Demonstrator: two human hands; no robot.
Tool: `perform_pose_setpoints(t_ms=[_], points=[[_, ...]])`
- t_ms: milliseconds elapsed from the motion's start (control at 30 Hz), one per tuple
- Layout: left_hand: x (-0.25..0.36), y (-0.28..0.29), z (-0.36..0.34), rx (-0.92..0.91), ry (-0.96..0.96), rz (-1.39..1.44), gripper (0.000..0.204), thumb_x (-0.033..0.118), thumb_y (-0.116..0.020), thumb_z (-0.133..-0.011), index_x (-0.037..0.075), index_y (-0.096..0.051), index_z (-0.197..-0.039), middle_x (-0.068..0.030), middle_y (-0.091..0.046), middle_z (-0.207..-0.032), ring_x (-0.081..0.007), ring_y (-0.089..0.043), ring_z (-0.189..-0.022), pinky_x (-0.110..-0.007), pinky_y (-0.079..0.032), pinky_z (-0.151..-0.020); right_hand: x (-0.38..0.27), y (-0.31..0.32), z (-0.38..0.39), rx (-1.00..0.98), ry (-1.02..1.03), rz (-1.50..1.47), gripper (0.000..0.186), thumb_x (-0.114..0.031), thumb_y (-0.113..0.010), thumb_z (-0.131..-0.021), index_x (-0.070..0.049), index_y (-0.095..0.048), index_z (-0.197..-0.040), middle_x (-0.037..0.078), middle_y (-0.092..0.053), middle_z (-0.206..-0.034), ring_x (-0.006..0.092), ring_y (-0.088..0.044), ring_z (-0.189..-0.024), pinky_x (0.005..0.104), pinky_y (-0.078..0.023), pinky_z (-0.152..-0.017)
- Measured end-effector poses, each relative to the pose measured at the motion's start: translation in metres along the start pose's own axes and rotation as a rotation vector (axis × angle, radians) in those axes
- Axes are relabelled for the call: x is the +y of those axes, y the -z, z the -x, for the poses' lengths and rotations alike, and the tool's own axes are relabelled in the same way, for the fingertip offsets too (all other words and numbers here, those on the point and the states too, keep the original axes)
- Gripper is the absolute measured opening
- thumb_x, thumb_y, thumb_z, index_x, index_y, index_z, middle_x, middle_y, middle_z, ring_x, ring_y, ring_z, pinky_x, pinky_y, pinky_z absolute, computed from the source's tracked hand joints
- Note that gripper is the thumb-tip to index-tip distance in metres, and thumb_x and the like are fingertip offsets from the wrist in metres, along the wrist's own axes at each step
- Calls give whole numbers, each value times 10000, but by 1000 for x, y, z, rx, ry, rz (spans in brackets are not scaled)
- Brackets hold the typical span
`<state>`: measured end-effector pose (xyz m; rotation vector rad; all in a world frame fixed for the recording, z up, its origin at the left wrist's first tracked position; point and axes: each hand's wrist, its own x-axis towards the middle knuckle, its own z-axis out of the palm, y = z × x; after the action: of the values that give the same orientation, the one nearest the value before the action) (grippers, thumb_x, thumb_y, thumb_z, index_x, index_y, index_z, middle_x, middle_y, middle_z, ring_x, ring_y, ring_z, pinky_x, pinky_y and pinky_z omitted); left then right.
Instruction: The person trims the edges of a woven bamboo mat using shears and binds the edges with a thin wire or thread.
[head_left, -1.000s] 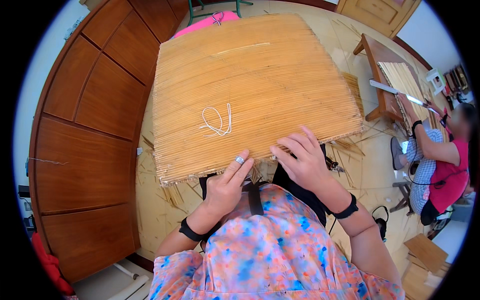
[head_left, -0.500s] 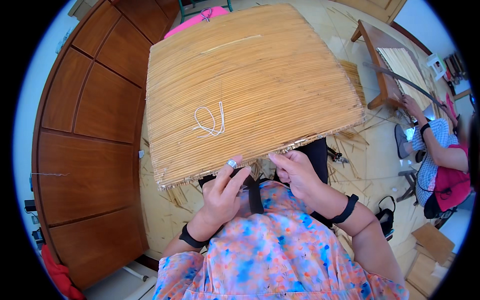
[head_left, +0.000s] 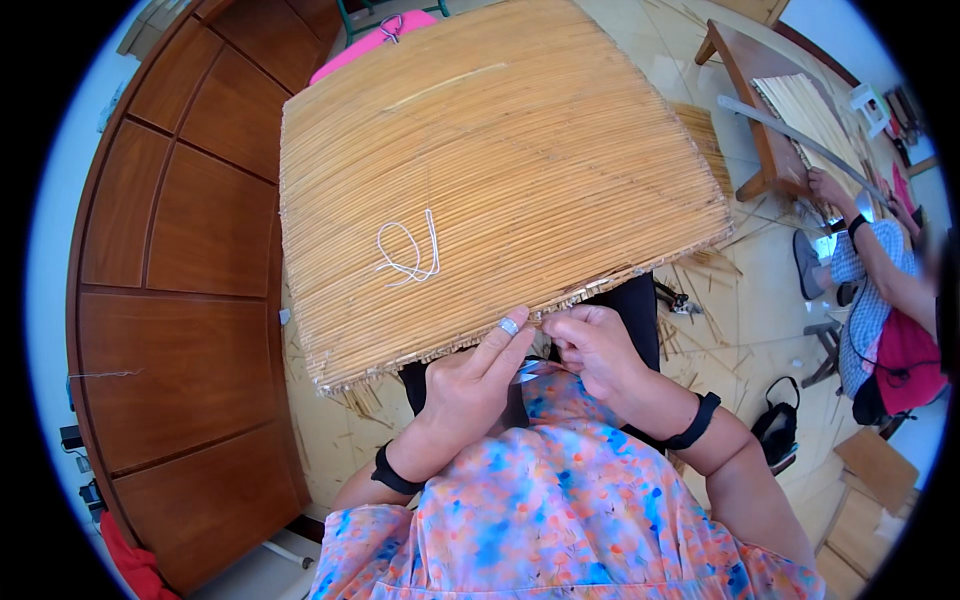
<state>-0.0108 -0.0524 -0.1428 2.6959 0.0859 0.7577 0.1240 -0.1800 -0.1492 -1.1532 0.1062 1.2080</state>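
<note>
A large mat of yellow-brown straw stalks [head_left: 540,170] lies before me, its near edge rough and uneven. At the middle of that edge my left hand [head_left: 470,385], with a silver ring, has its fingertips closed on the mat. Close beside it my right hand [head_left: 597,350] is curled in a pinch at the edge; what lies between its fingers is too small to make out. A loop of white thread [head_left: 408,265] lies on the mat. A shiny bluish-silver piece [head_left: 528,371] shows just below my hands; its kind is unclear.
To the left stand brown wooden cabinets [head_left: 180,350]. On the right a co-worker's hand [head_left: 830,188] rests at a pale straw mat [head_left: 800,115] on a wooden table [head_left: 750,75], with a long curved strip [head_left: 790,132] above. Loose stalks litter the tiled floor [head_left: 730,350].
My left hand has moved right along the near edge, up to my right hand, and its fingers have closed. The right hand has stayed nearly in place. The co-worker's strip has shifted slightly.
</note>
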Motion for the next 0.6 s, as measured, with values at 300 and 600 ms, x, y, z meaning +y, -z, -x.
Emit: perform_pose_setpoints(t_ms=[300, 600], points=[[-2, -3, 3, -38, 14, 5, 300, 10, -645, -719, 55, -701, -1011, -106, -642, -1226, -130, -589, -499, -250, -493, -473, -3, -6, 5, 51, 33, 57, 234, -163, -728, -817, -29, -599, -675, -28, -499, -590, 42, -388, -485, 225, -289, -431], [1, 0, 2, -86, 14, -14, 323, -12, -638, -682, 34, -693, -997, -131, -623, -1253, -149, -606, -531, -259, -503, -488, 3, -3, 0, 96, 71, 145, 175, -131, -697, -801, 33, -661, -756, 1, -558, -612, 56, -456, -515, 222, -346, -459]])
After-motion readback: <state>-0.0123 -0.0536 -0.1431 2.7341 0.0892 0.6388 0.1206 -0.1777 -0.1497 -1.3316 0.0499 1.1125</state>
